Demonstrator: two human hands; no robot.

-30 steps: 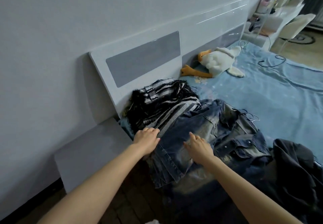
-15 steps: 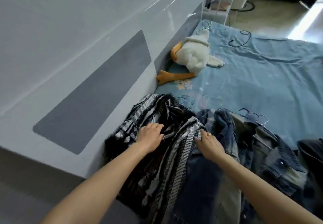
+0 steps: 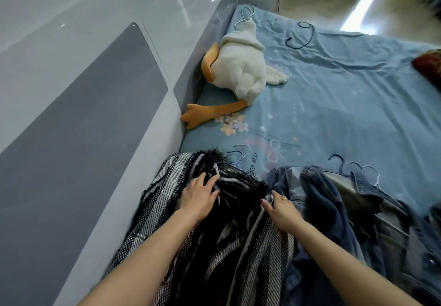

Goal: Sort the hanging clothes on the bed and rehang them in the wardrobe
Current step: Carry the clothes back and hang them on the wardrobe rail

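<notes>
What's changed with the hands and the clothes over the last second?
Both hands left the denim pile for the striped garment: the left hand rests near its fringed top, the right hand touches its right edge. The clothes, the plush duck and the loose hangers stayed put.

A white plush goose (image 3: 243, 67) with orange bill and feet lies on the blue bedsheet (image 3: 346, 105) against the grey headboard (image 3: 95, 105). A dark red cushion (image 3: 429, 67) shows at the sheet's right edge. A flower print (image 3: 232, 124) marks the sheet near the goose's feet.
</notes>
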